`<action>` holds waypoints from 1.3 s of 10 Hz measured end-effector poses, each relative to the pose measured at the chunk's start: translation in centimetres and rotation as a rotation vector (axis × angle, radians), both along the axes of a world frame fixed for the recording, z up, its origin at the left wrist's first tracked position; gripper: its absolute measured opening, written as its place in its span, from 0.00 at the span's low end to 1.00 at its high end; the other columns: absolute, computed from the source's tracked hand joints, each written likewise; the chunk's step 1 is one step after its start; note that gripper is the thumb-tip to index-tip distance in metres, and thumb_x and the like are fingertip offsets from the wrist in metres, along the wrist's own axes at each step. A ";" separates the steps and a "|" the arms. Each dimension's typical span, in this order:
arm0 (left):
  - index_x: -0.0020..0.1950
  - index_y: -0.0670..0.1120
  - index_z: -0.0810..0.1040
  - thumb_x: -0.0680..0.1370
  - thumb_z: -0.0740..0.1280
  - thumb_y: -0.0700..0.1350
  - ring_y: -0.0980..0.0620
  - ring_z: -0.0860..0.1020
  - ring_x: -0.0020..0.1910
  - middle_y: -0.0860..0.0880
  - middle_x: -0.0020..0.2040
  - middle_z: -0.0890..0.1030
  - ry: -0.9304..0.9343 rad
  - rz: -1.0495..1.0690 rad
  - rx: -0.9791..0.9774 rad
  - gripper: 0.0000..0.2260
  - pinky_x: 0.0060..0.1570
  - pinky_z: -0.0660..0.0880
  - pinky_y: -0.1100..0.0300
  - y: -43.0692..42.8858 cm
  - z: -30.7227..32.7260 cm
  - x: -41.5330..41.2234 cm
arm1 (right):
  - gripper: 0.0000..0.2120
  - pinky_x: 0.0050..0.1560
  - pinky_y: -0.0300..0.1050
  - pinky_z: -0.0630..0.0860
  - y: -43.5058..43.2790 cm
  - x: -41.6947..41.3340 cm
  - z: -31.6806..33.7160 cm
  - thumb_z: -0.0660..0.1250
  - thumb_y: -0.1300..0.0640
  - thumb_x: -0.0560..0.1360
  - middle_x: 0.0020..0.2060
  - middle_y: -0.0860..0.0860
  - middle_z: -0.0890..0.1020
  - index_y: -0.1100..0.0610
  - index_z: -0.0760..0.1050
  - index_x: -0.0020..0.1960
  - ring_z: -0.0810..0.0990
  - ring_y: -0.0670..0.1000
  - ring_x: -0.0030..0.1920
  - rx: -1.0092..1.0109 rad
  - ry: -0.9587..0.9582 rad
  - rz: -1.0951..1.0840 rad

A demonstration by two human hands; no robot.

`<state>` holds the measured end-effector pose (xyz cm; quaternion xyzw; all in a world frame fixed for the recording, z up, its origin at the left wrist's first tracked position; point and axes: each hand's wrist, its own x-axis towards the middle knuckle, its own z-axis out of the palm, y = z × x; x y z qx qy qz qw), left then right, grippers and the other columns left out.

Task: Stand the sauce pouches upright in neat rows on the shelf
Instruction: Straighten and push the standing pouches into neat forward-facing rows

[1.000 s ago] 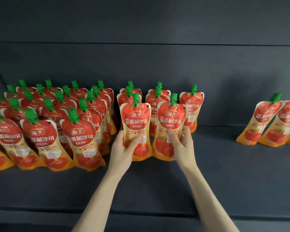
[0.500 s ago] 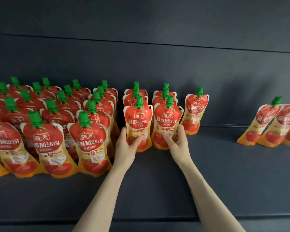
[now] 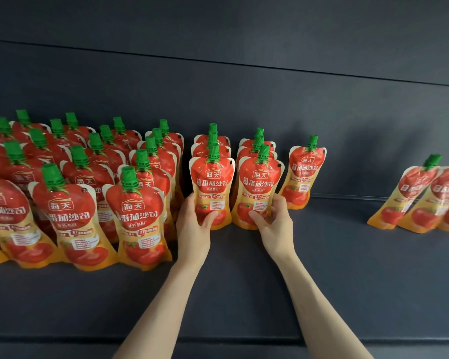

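Note:
Red and yellow tomato sauce pouches with green caps stand on a dark shelf (image 3: 244, 294). My left hand (image 3: 193, 224) grips the lower part of an upright pouch (image 3: 212, 182) at the front of a short row. My right hand (image 3: 274, 221) grips the neighbouring front pouch (image 3: 261, 182) the same way. Two more pouches stand behind each of them. A single pouch (image 3: 305, 172) leans against the back wall just to the right. Several rows of upright pouches (image 3: 83, 182) fill the left side.
A few pouches (image 3: 425, 198) lean against the back wall at the far right. Bare shelf lies between them and my right hand, and along the whole front. The shelf's front edge (image 3: 244, 342) runs across the bottom.
Both hands have pushed their two pouches back towards the wall, up against the rows behind them. My view has drifted slightly right and closer.

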<state>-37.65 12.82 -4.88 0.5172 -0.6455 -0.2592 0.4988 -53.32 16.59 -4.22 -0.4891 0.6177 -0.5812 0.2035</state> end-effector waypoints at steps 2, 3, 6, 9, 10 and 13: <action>0.74 0.45 0.58 0.76 0.67 0.48 0.49 0.64 0.71 0.46 0.71 0.66 -0.057 0.013 0.016 0.30 0.67 0.63 0.56 0.1 0.1 -0.2 | 0.22 0.52 0.34 0.75 -0.1 0.1 0.0 0.69 0.60 0.74 0.56 0.47 0.78 0.56 0.65 0.65 0.77 0.46 0.56 0.006 0.020 0.003; 0.74 0.44 0.57 0.74 0.69 0.49 0.48 0.64 0.71 0.45 0.71 0.65 -0.048 0.069 0.041 0.33 0.66 0.65 0.55 0.3 0.2 -0.4 | 0.24 0.57 0.42 0.76 -0.1 0.1 -0.1 0.71 0.60 0.72 0.58 0.49 0.78 0.54 0.66 0.64 0.78 0.47 0.57 0.011 0.019 0.004; 0.70 0.45 0.62 0.75 0.68 0.49 0.48 0.67 0.68 0.45 0.67 0.69 -0.022 0.077 0.034 0.27 0.59 0.65 0.61 -0.2 0.1 -0.3 | 0.24 0.53 0.37 0.75 0.1 0.3 0.2 0.71 0.60 0.72 0.55 0.46 0.77 0.56 0.65 0.65 0.77 0.45 0.55 0.007 0.032 -0.022; 0.71 0.44 0.61 0.75 0.67 0.49 0.48 0.67 0.69 0.46 0.68 0.69 -0.031 0.082 0.031 0.28 0.62 0.67 0.57 -0.2 0.0 -0.3 | 0.24 0.52 0.35 0.74 0.0 0.4 0.2 0.71 0.59 0.73 0.54 0.45 0.77 0.55 0.66 0.65 0.76 0.44 0.54 0.016 0.045 -0.026; 0.72 0.44 0.59 0.75 0.67 0.49 0.48 0.66 0.69 0.45 0.69 0.67 -0.034 0.089 0.022 0.29 0.63 0.67 0.55 -0.2 -0.1 -0.4 | 0.24 0.54 0.38 0.76 0.1 0.4 0.2 0.71 0.60 0.72 0.54 0.45 0.77 0.56 0.66 0.64 0.77 0.45 0.54 0.011 0.052 -0.030; 0.71 0.44 0.61 0.75 0.67 0.49 0.47 0.67 0.68 0.44 0.68 0.68 -0.031 0.093 0.004 0.28 0.62 0.68 0.55 -0.5 -0.4 -0.3 | 0.18 0.43 0.27 0.74 -0.1 0.2 0.0 0.71 0.57 0.72 0.51 0.45 0.78 0.55 0.69 0.59 0.77 0.36 0.47 0.031 0.014 -0.045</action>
